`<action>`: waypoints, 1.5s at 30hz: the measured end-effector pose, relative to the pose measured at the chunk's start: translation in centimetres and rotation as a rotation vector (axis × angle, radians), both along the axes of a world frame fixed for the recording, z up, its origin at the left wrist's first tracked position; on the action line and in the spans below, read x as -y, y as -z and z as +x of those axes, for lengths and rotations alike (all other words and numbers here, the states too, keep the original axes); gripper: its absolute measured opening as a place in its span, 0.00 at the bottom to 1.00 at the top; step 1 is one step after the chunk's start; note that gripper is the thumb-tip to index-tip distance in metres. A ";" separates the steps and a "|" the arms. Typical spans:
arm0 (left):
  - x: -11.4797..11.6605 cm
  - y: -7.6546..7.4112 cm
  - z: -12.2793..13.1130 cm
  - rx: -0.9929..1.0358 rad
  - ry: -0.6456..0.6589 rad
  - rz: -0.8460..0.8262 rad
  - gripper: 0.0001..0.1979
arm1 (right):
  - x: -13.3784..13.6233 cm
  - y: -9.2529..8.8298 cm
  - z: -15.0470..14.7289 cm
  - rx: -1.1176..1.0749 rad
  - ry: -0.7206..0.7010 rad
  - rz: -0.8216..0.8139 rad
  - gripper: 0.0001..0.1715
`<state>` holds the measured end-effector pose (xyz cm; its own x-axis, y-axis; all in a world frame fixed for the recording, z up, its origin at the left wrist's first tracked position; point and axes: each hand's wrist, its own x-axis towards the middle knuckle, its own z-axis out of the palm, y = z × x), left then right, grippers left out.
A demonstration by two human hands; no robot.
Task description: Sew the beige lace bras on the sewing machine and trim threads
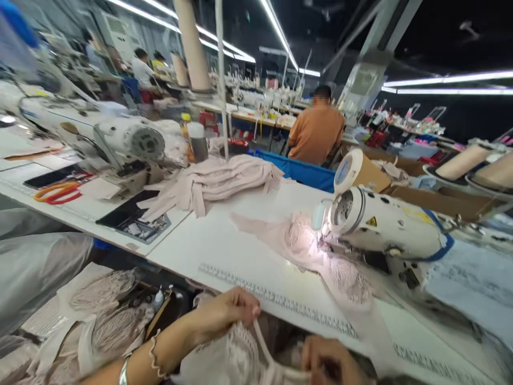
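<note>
At the front edge of the table, my left hand (236, 310) is closed in a pinch on the narrow edge of a pale pink lace bra (242, 350). A thin strip of the bra runs down from these fingers and across to my right hand (331, 358). That hand is closed around the strip, blurred and partly cut off by the bottom edge. Beyond my hands, another pale pink lace bra (347, 278) lies spread on the table beneath the lit needle area of a sewing machine (385, 224).
A pile of pale fabric pieces (224, 182) lies mid-table. At left are orange-handled scissors (58, 192) and a second sewing machine (100, 128). Lace bras (108, 326) fill the space below the table edge. A printed ruler (280, 299) runs along the front. A person (318, 128) sits beyond.
</note>
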<state>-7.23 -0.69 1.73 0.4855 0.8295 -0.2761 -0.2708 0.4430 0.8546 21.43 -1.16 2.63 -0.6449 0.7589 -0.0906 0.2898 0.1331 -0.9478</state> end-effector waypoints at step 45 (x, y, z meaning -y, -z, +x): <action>4.3 -1.5 6.2 -0.607 -0.199 0.711 0.03 | 5.2 0.2 -1.6 0.230 0.462 0.822 0.10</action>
